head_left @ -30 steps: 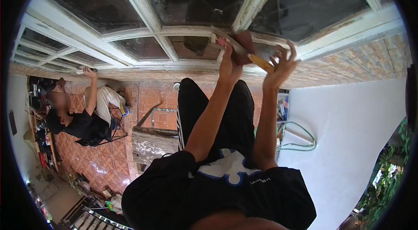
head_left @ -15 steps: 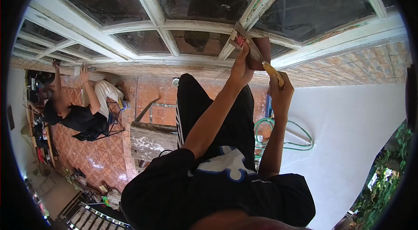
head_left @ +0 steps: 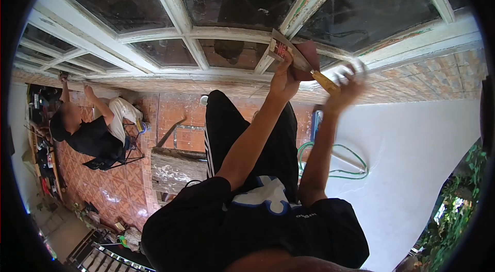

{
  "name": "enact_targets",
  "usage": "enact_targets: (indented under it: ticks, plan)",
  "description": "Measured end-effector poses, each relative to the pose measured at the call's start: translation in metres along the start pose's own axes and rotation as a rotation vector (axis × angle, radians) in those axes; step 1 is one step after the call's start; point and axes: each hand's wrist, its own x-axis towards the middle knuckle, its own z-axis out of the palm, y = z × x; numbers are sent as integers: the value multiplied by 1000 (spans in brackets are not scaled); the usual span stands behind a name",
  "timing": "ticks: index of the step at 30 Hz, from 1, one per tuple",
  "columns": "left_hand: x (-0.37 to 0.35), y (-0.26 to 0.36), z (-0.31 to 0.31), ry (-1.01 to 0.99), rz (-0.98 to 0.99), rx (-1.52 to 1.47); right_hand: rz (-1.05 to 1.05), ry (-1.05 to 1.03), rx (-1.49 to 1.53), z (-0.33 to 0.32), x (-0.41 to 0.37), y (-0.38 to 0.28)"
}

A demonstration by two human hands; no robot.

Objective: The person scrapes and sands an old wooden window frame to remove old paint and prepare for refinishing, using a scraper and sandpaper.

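Observation:
My left hand [head_left: 284, 84] is closed around the blade of a scraper [head_left: 297, 57] and a reddish-brown sheet [head_left: 309, 55] folded beside it. The blade has a red label and lies against a joint of the white window frame [head_left: 233, 34]. Its yellow handle [head_left: 325, 82] points down to the right. At the handle's end is my right hand [head_left: 346, 89], blurred, with its fingers spread apart and not wrapped round the handle.
At the left, a person [head_left: 95, 135] sits on a folding chair, arms raised toward the frame. A worn wooden bench [head_left: 175, 171] stands beside my legs. A green hose [head_left: 343, 174] lies at the right near a white surface [head_left: 397, 153]. Dark glass panes fill the frame.
My right hand has let go of the yellow handle and opened, moving slightly right. My left hand still holds the blade and sheet. The seated person's nearer hand has shifted left.

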Motion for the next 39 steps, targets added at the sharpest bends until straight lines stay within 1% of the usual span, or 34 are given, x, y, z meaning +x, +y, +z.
enact_targets:
  ticks: [1,4,5,6,8,9,12,14,16,17,18,20,23,26,27,30,33,36,38,39]
  plan:
    - [-1,-1,-4,9,-4,-1,24,-304,214,-8,5,9]
    - [0,3,-6,50,-16,6,-25,-47,279,-37,27,-27]
    - [-2,5,-5,70,-20,8,-43,-2,255,-44,29,-41]
    - [1,7,-4,57,-12,0,-64,84,168,-38,26,-50]
    - [-3,4,-3,43,-15,-19,-119,-26,-241,-10,17,14]
    - [-6,3,-4,43,-18,-12,-117,-248,3,-2,7,-3]
    - [-5,6,-4,40,-18,-7,-32,-82,69,-43,19,-1]
    - [-4,6,-3,57,-25,-24,-57,19,89,-62,22,-13]
    - [0,6,-4,66,-29,-15,-24,10,-70,-36,17,5]
    - [-1,3,-5,72,-40,-9,-147,-19,-304,-17,2,59]
    - [-4,3,-3,58,-42,0,214,-307,525,-11,-1,30]
    - [-2,6,0,18,-22,13,75,-203,218,-9,1,3]
    - [-3,6,2,4,-7,27,161,-235,296,-24,-4,-9]
    - [-10,-1,0,39,-49,30,210,-258,212,-52,-7,4]
    - [-10,-1,0,44,-38,24,264,-241,261,-59,-10,6]
    - [-6,3,0,50,-32,22,277,-195,273,-70,-10,13]
    - [-4,7,-1,41,-39,36,212,-184,319,-78,1,8]
    - [-5,5,-2,46,-34,21,74,-92,309,-78,15,-19]
    - [-4,3,0,50,-37,9,-82,-111,311,-86,28,-31]
    - [-3,2,-1,52,-43,-3,-91,-82,275,-83,30,-33]
